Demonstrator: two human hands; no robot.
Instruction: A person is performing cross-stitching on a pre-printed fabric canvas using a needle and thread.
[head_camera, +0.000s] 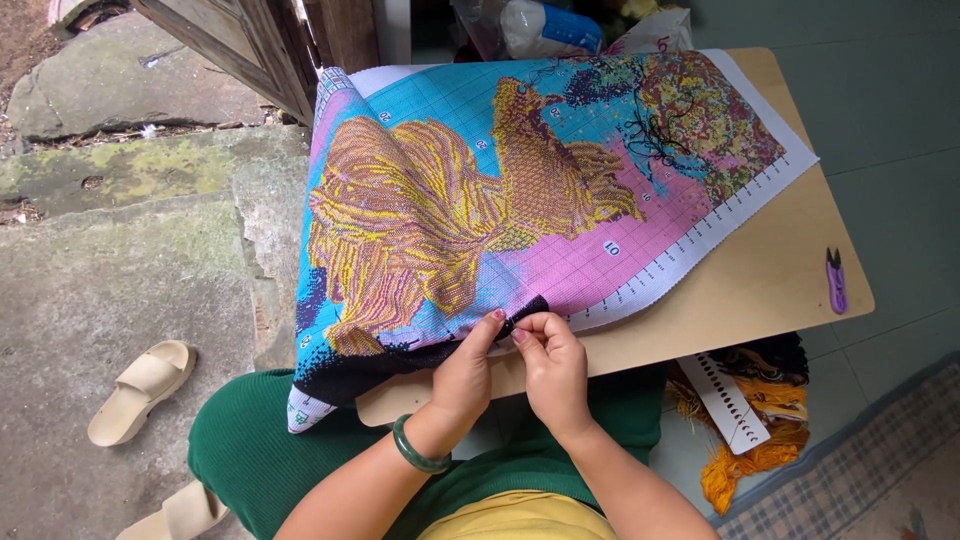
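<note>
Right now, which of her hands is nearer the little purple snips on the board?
Right. The right hand pinches the cloth's near edge, on the side toward the purple snips; the left hand sits just beyond it, farther away.

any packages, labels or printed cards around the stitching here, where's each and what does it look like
Plastic package: top edge behind the board, clear wrap with white and blue inside.
White bag: beside it on the right, crumpled, red print.
Thread card: below the board's right edge, long white strip with punched holes, lying on yellow and orange threads.
</note>
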